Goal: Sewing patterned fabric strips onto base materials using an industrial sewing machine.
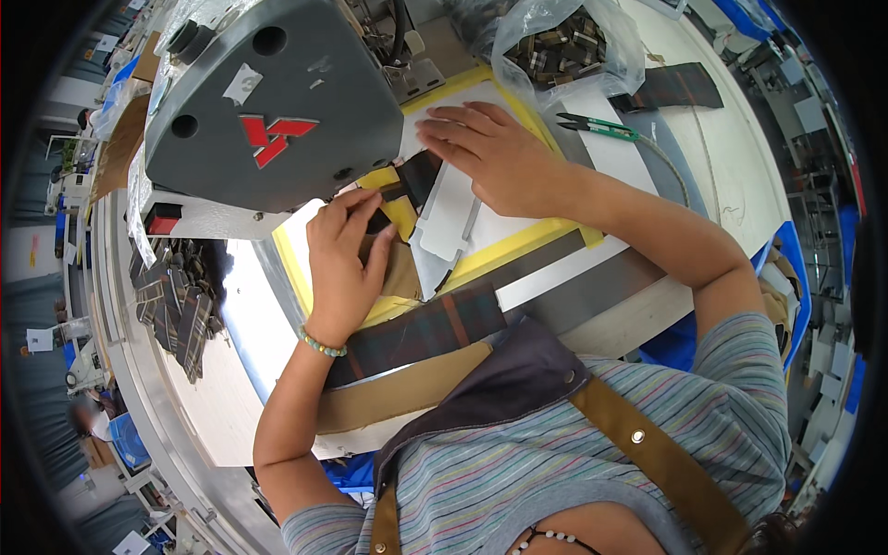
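On the sewing machine's bed, my left hand [344, 261], with a beaded bracelet at the wrist, has its thumb and fingers curled round a small black piece [377, 221]. My right hand [507, 159] lies with fingers stretched out over a white sheet edged with yellow tape [520, 242]. Below its fingertips is a dark fabric strip [421, 176]. A white and clear plate [447, 222] rests between my hands, next to yellow and tan patches. A dark plaid fabric strip [416, 333] lies along the near side of the bed.
The grey machine head [277, 102] rises above my left hand. Plaid pieces [180, 305] are heaped at the left. A plastic bag [629, 65] of folded pieces stands at the back. Green-handled thread snips [601, 128] and another plaid strip [673, 88] lie at the right.
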`<state>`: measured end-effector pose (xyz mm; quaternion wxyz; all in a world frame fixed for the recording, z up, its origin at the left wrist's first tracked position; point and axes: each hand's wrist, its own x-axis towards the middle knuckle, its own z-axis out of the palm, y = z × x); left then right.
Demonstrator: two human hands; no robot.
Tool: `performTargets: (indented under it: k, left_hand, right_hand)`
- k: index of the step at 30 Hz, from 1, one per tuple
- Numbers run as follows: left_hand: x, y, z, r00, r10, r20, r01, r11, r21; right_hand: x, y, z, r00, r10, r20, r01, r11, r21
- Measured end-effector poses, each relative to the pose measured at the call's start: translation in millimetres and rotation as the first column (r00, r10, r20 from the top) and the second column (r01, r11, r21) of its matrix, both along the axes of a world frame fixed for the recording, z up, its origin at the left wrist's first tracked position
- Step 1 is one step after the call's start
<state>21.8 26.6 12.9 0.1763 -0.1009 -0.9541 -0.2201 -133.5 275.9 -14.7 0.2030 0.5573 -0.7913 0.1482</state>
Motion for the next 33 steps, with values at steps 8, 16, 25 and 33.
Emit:
performTargets:
  k: [8, 16, 25, 33]
  left_hand:
    - [-26.6, 10.5, -3.7, 0.945, 0.190, 0.266, -0.275, 0.900, 0.337]
    - [-33.6, 14.6, -22.3, 0.976, 0.216, -0.016, -0.214, 0.974, 0.077]
    - [-35.3, 14.7, -16.7, 0.935, 0.197, 0.295, -0.322, 0.822, 0.470]
    - [-6.3, 11.9, -14.4, 0.999, 0.043, -0.027, -0.042, 0.999, 0.021]
  right_hand:
    - [-7.0, -4.1, -1.5, 0.936, 0.296, 0.190, -0.314, 0.946, 0.074]
    - [-9.3, -6.6, -0.1, 0.924, 0.341, 0.174, -0.359, 0.930, 0.079]
    - [-10.1, -5.1, -1.9, 0.927, 0.344, 0.150, -0.360, 0.929, 0.088]
    - [-10.0, -4.0, -4.5, 0.927, 0.346, 0.142, -0.358, 0.931, 0.072]
